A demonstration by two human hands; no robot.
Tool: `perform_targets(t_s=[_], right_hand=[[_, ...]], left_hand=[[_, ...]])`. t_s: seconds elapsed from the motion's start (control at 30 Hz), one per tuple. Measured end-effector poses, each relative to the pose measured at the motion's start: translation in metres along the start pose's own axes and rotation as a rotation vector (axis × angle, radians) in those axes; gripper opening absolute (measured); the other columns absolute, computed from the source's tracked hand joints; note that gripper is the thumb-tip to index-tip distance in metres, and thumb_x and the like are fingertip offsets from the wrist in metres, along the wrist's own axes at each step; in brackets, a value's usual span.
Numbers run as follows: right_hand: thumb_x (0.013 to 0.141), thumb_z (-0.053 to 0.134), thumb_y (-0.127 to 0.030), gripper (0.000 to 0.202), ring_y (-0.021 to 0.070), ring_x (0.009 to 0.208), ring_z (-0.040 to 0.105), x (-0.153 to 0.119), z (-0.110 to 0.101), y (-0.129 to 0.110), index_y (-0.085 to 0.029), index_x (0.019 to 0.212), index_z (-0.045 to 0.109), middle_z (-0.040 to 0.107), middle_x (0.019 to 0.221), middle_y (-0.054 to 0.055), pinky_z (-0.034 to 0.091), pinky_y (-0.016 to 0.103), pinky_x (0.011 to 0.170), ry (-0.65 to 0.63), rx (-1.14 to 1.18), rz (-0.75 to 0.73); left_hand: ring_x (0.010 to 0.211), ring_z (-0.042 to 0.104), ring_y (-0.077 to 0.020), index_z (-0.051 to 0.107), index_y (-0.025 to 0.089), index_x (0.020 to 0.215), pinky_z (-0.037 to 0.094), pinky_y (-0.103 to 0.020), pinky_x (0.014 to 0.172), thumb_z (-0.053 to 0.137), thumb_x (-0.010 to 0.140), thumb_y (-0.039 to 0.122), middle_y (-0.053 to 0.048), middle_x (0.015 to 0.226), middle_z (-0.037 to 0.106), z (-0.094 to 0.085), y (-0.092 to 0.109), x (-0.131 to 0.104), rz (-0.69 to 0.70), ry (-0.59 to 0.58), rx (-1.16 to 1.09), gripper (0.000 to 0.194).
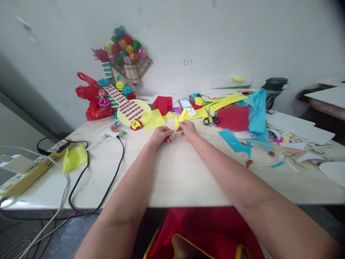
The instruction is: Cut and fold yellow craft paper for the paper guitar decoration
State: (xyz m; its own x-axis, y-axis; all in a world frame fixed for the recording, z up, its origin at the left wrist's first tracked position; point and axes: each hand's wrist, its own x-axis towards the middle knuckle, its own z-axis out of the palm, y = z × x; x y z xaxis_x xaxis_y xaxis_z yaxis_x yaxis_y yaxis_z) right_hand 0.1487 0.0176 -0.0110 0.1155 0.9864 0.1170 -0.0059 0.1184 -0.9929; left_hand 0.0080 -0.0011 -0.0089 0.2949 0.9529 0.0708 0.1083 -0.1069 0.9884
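A strip of yellow crepe paper (180, 117) is pinched in the fingers of my right hand (189, 130), its upper end sticking up above the table. Just to the left, my left hand (162, 134) is closed with thumb and fingertips together at the strip's lower end; whatever lies between those fingertips is too small to make out. Behind my left hand lies a flat yellow paper piece (154, 119), beside a red and yellow paper flower (136, 124). Scissors (210, 118) with dark handles rest to the right of my right hand.
A guitar-shaped craft (129, 109) and a basket of paper flowers (132, 73) lean at the back left. Red paper (233, 118), blue paper (257, 111) and scraps (293, 144) cover the right. A power strip (35, 167) and black cable (118, 169) lie left.
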Motion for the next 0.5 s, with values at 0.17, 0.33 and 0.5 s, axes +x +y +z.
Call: perform_targets(t_s=[0.17, 0.33, 0.5], right_hand=[[0.077, 0.041, -0.022, 0.01, 0.0122, 0.057, 0.057, 0.015, -0.019, 0.0, -0.018, 0.071, 0.047, 0.059, 0.063, 0.0, 0.04, 0.02, 0.044, 0.139, -0.348, 0.022], [0.074, 0.046, -0.023, 0.019, 0.0207, 0.087, 0.057, 0.022, -0.034, -0.001, -0.021, 0.09, 0.055, 0.064, 0.09, 0.005, 0.043, 0.03, 0.067, 0.233, -0.827, -0.025], [0.071, 0.051, -0.029, 0.033, 0.0198, 0.091, 0.056, 0.023, -0.039, 0.0, -0.022, 0.103, 0.053, 0.064, 0.094, 0.004, 0.042, 0.029, 0.071, 0.242, -0.906, -0.035]], left_hand=[[0.042, 0.048, -0.0083, 0.05, 0.015, 0.065, 0.038, -0.021, 0.046, 0.057, 0.067, 0.033, 0.001, 0.05, 0.055, -0.006, -0.001, 0.005, 0.047, 0.259, 0.225, 0.019], [0.071, 0.056, -0.0161, 0.06, 0.019, 0.07, 0.042, -0.027, 0.064, 0.052, 0.068, 0.029, -0.002, 0.072, 0.063, -0.018, -0.001, 0.008, 0.038, 0.587, 0.766, 0.012], [0.103, 0.046, -0.02, 0.064, 0.021, 0.077, 0.038, -0.028, 0.081, 0.049, 0.07, 0.029, -0.002, 0.108, 0.058, -0.021, -0.005, 0.007, 0.08, 0.552, 1.028, 0.018]])
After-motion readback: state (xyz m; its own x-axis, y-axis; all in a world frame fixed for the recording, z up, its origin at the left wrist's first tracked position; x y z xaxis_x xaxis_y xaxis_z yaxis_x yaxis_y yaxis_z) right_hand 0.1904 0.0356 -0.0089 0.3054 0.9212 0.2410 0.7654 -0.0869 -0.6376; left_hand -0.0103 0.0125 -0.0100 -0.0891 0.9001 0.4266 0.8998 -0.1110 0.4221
